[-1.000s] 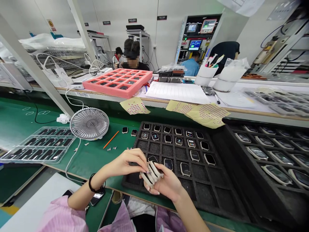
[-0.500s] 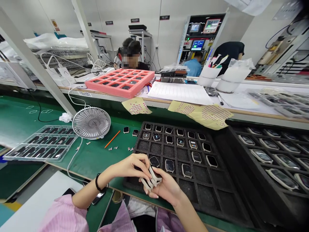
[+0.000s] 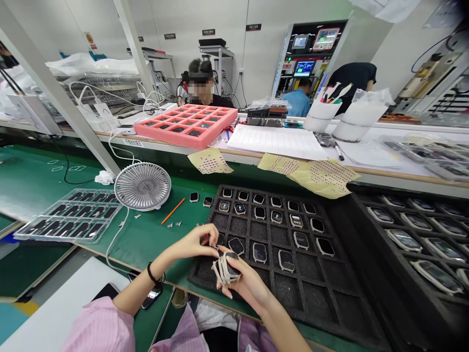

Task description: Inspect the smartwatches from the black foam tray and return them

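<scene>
"Two bare hands are sitting close together at the near side of a green bench (image 3: 146, 247). What is each one doing?"

"The right hand (image 3: 251, 283) is gripping a small stack of pale-edged watches (image 3: 223, 271), its thumb lying by a dark screen and its fingers curling beneath. I cannot tell how many watches it is holding."

"And the left?"

"The left hand (image 3: 201, 243), with a black band (image 3: 152, 271) circling its wrist, is curling half closed, thumb and fingertips almost meeting at the stack's far left edge. Whether it is pinching something small or touching the stack, I cannot tell."

"Where is the stack?"

"It is hanging above the near left part of a black foam tray (image 3: 318, 293). Watches are filling that tray's far rows, and a few screens there are glowing."

"What is lying around it?"

"On the right, a second black tray (image 3: 432, 313) is holding more watches. On the left, two loose watches (image 3: 194, 197) are resting on the bench, then an orange stick (image 3: 173, 211), then a round grey fan (image 3: 142, 186). Farther left, a clear plastic tray (image 3: 68, 215) is holding dark parts."

"And beyond?"

"On a far shelf (image 3: 244, 157), a coral foam tray (image 3: 186, 141) is standing left of some papers (image 3: 274, 141). Behind it, a person in dark clothing (image 3: 223, 101) is showing."
</scene>
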A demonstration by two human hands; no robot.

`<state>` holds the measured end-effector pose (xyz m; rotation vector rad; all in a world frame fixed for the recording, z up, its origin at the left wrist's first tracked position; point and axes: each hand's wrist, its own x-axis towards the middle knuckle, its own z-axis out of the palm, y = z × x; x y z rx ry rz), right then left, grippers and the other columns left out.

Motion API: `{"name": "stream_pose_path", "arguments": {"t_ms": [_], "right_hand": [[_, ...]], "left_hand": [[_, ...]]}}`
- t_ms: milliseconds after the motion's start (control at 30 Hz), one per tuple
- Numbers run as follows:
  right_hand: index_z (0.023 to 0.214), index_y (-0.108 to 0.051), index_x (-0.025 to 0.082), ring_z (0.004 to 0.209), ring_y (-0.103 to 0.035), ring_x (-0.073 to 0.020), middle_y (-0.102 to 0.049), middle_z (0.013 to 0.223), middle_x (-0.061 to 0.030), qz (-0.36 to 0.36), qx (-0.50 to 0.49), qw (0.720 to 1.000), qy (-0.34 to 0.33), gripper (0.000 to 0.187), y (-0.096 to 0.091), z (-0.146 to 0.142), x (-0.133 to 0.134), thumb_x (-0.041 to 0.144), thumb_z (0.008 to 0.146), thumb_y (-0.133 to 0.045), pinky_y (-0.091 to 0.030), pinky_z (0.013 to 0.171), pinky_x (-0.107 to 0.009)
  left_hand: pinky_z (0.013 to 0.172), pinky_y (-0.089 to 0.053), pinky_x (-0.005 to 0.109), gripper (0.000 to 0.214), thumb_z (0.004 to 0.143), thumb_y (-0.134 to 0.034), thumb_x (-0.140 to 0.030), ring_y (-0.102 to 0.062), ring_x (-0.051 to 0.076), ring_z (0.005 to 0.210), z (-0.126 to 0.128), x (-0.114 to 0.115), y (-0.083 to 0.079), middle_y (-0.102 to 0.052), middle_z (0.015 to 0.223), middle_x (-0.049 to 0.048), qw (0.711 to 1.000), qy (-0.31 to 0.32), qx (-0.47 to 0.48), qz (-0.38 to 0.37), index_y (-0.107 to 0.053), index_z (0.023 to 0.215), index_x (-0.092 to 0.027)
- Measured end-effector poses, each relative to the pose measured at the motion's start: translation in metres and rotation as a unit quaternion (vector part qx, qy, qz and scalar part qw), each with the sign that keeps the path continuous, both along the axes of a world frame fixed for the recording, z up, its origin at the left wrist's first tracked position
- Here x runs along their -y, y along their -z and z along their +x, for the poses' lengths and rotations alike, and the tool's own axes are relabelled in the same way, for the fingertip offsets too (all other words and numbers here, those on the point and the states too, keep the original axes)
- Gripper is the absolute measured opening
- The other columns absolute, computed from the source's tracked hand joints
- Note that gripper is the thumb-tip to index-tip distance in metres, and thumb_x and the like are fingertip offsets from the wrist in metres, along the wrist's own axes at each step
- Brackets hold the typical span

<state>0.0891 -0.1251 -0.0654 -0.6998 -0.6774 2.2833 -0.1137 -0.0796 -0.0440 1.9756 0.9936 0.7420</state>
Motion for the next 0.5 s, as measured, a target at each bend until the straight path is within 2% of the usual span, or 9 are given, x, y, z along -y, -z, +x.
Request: {"name": "stream_pose_path", "arguments": {"t_ms": [33,100,167,233,333,500], "right_hand": [[0.131,-0.045,0.017,0.058,-0.065,-0.0193,-0.067,0.079,-0.0046,-0.002,-0.004,1.0,0.007,0.067,-0.001,0.001,-0.002,0.044,0.075,-0.069,-0.037,0.04,-0.022],[0.134,-0.043,0.017,0.059,-0.065,-0.0199,-0.068,0.084,-0.0068,0.002,-0.006,1.0,0.022,0.068,-0.002,0.005,-0.005,0.043,0.077,-0.068,-0.037,0.041,-0.023],[0.136,-0.043,0.017,0.06,-0.065,-0.0202,-0.068,0.084,-0.007,0.012,-0.009,0.999,0.035,0.065,-0.004,0.009,-0.008,0.041,0.079,-0.066,-0.037,0.042,-0.024],[0.137,-0.043,0.018,0.061,-0.064,-0.0199,-0.067,0.082,-0.0063,0.018,-0.016,0.999,0.042,0.063,-0.006,0.012,-0.01,0.04,0.081,-0.064,-0.037,0.043,-0.024],[0.139,-0.042,0.018,0.06,-0.063,-0.0194,-0.066,0.079,-0.0055,0.021,-0.023,0.998,0.046,0.062,-0.009,0.013,-0.01,0.038,0.083,-0.062,-0.037,0.043,-0.024],[0.141,-0.041,0.02,0.061,-0.062,-0.0189,-0.066,0.079,-0.0055,0.028,-0.025,0.997,0.074,0.061,-0.013,0.011,-0.01,0.036,0.085,-0.06,-0.037,0.044,-0.025]], "left_hand": [[0.064,-0.042,0.024,0.035,0.085,-0.059,-0.048,-0.051,0.014,0.072,-0.008,-0.004,0.004,-0.054,0.08,0.0011,0.997,-0.064,-0.025,0.022,-0.045,0.072,-0.018],[0.066,-0.044,0.026,0.027,0.092,-0.048,-0.042,-0.055,0.016,0.074,-0.022,-0.011,0.016,-0.056,0.083,0.0024,0.972,-0.19,-0.118,0.074,-0.051,0.079,-0.018],[0.07,-0.047,0.028,0.018,0.092,-0.047,-0.034,-0.06,0.018,0.079,-0.033,-0.014,0.031,-0.06,0.092,0.0047,0.932,-0.252,-0.233,0.113,-0.055,0.091,-0.018],[0.075,-0.048,0.031,0.013,0.091,-0.049,-0.026,-0.061,0.021,0.086,-0.037,-0.015,0.045,-0.062,0.098,0.0072,0.904,-0.263,-0.31,0.132,-0.057,0.096,-0.018],[0.081,-0.048,0.037,0.013,0.09,-0.048,-0.019,-0.06,0.025,0.091,-0.036,-0.016,0.058,-0.063,0.097,0.0103,0.892,-0.26,-0.342,0.14,-0.061,0.092,-0.016],[0.082,-0.048,0.036,0.017,0.09,-0.045,-0.014,-0.061,0.024,0.087,-0.035,-0.02,0.061,-0.064,0.09,0.0101,0.884,-0.262,-0.357,0.146,-0.061,0.085,-0.016]]}}
